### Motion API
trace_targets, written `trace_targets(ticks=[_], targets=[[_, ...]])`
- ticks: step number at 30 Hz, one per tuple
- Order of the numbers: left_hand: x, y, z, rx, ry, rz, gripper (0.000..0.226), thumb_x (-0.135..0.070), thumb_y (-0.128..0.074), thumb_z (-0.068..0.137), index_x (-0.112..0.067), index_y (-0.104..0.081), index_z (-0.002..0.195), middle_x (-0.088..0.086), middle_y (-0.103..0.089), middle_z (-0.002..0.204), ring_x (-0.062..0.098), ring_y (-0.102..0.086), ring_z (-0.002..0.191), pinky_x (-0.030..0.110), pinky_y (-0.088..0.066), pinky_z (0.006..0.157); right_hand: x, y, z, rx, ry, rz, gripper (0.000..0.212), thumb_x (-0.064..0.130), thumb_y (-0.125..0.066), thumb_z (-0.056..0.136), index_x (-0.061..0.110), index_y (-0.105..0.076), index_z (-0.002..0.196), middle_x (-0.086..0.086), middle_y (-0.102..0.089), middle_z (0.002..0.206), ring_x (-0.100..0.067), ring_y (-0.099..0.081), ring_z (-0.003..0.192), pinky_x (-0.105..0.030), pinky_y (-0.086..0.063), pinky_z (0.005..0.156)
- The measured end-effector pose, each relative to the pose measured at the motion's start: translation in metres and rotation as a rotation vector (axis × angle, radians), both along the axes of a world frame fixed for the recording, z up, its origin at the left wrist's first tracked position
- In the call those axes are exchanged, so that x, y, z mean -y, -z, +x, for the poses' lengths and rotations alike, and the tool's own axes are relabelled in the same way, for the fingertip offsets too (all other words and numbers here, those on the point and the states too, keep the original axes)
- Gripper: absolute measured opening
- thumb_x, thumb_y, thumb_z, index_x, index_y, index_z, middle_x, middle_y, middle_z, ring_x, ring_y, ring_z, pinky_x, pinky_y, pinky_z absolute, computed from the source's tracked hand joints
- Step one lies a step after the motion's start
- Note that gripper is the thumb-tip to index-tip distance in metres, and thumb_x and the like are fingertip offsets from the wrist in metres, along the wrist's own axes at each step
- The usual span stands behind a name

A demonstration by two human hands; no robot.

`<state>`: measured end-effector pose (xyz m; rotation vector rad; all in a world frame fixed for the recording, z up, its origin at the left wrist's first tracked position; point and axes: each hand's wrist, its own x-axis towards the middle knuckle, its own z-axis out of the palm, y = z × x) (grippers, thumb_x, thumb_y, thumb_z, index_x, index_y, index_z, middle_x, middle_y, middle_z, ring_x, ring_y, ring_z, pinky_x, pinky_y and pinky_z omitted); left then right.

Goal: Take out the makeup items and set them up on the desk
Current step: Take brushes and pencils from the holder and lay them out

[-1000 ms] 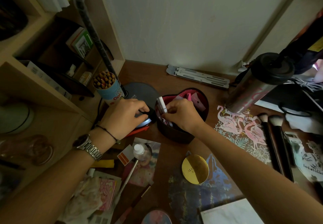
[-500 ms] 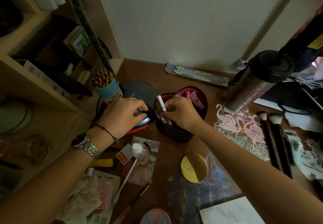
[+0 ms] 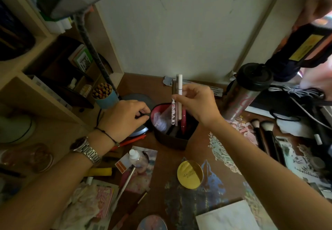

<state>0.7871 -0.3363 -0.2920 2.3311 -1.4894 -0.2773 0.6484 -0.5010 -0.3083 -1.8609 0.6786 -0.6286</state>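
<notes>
A dark makeup bag [image 3: 170, 140] with pink lining stands open in the middle of the desk, and several items remain inside. My left hand [image 3: 125, 120] pinches the bag's left rim. Above the bag, my right hand [image 3: 195, 102] grips a bundle of slim makeup pens [image 3: 177, 93], one white and one brown, held upright. Two black makeup brushes [image 3: 264, 140] lie on the desk to the right. A round gold compact [image 3: 190, 174] sits in front of the bag.
A blue cup of coloured pencils [image 3: 104, 95] and a lamp stem stand by the shelf at left. A dark tumbler [image 3: 246, 93] stands right of the bag. A small bottle [image 3: 135, 158], photos, papers and pens litter the front left. Cables lie at far right.
My right hand has lifted out of the bag with the pens in it and now holds them above the opening. My left hand stays on the rim.
</notes>
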Motion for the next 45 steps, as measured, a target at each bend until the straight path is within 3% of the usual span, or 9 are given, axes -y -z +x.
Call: trace_targets(ticks=[3,8,12,17,23,28,32,36,45], targets=[[0.009,-0.008,-0.012,0.009,0.026,-0.028,0.012,-0.021,-0.067,0.083,-0.02,-0.068,0.095,-0.005,-0.065,0.093,0.005,-0.057,0.077,0.021,-0.05,0.068,0.009,-0.017,-0.022,0.036,0.036,0.063,0.006,0.011,-0.073,0.079,0.013,-0.068,0.08,-0.011,-0.071,0.076,-0.025,-0.071,0.073,-0.046,-0.057,0.074],[0.03,-0.013,-0.036,0.021,0.08,-0.056,0.013,-0.021,-0.067,0.081,-0.021,-0.069,0.094,0.0,-0.068,0.093,0.017,-0.064,0.083,0.041,-0.055,0.073,0.022,-0.035,-0.074,0.015,0.034,0.102,0.011,0.012,-0.07,0.082,0.003,-0.065,0.085,-0.021,-0.069,0.081,-0.029,-0.07,0.073,-0.037,-0.06,0.068],[0.046,-0.015,-0.062,0.015,0.122,-0.042,0.012,-0.029,-0.064,0.083,-0.026,-0.068,0.094,-0.005,-0.067,0.093,0.014,-0.064,0.082,0.04,-0.056,0.072,0.039,-0.025,-0.117,-0.041,0.103,0.156,0.019,0.013,-0.072,0.081,-0.002,-0.063,0.088,-0.025,-0.067,0.081,-0.034,-0.07,0.074,-0.045,-0.06,0.069],[0.069,-0.014,-0.094,0.033,0.156,0.005,0.012,-0.03,-0.064,0.084,-0.027,-0.068,0.096,-0.008,-0.067,0.092,0.01,-0.063,0.081,0.036,-0.057,0.074,0.057,0.007,-0.163,-0.167,0.186,0.214,0.013,0.011,-0.073,0.079,0.005,-0.066,0.087,-0.02,-0.07,0.084,-0.025,-0.07,0.071,-0.034,-0.059,0.062],[0.086,-0.007,-0.117,0.043,0.189,0.06,0.015,-0.03,-0.064,0.085,-0.027,-0.067,0.099,-0.01,-0.067,0.093,0.003,-0.058,0.078,0.027,-0.054,0.073,0.07,0.052,-0.197,-0.377,0.231,0.19,0.018,0.017,-0.076,0.077,0.012,-0.059,0.078,-0.008,-0.068,0.078,-0.022,-0.068,0.068,-0.035,-0.06,0.06],[0.096,0.0,-0.123,0.054,0.196,0.094,0.015,-0.033,-0.064,0.085,-0.028,-0.067,0.099,-0.012,-0.067,0.094,0.0,-0.056,0.077,0.023,-0.053,0.072,0.076,0.083,-0.206,-0.443,0.237,0.223,0.015,0.016,-0.075,0.078,0.01,-0.062,0.083,-0.01,-0.07,0.078,-0.028,-0.07,0.069,-0.045,-0.059,0.062],[0.103,0.006,-0.124,0.048,0.189,0.127,0.015,-0.035,-0.063,0.085,-0.03,-0.066,0.099,-0.012,-0.067,0.096,0.001,-0.059,0.081,0.026,-0.055,0.074,0.077,0.096,-0.204,-0.489,0.251,0.175,0.023,0.019,-0.074,0.079,0.002,-0.063,0.091,-0.003,-0.065,0.074,-0.019,-0.064,0.062,-0.034,-0.057,0.06],[0.108,0.012,-0.123,0.031,0.181,0.129,0.016,-0.035,-0.064,0.084,-0.03,-0.067,0.098,-0.013,-0.066,0.095,0.002,-0.061,0.082,0.029,-0.056,0.074,0.082,0.102,-0.201,-0.533,0.242,0.127,0.022,0.023,-0.073,0.079,0.006,-0.062,0.088,-0.006,-0.065,0.077,-0.021,-0.064,0.067,-0.037,-0.057,0.065],[0.11,0.022,-0.12,0.003,0.179,0.143,0.015,-0.038,-0.064,0.082,-0.032,-0.067,0.096,-0.017,-0.066,0.092,0.001,-0.062,0.08,0.03,-0.056,0.071,0.083,0.106,-0.199,-0.554,0.253,0.056,0.026,0.022,-0.076,0.077,0.008,-0.054,0.071,0.003,-0.05,0.061,-0.008,-0.046,0.053,-0.019,-0.037,0.049]])
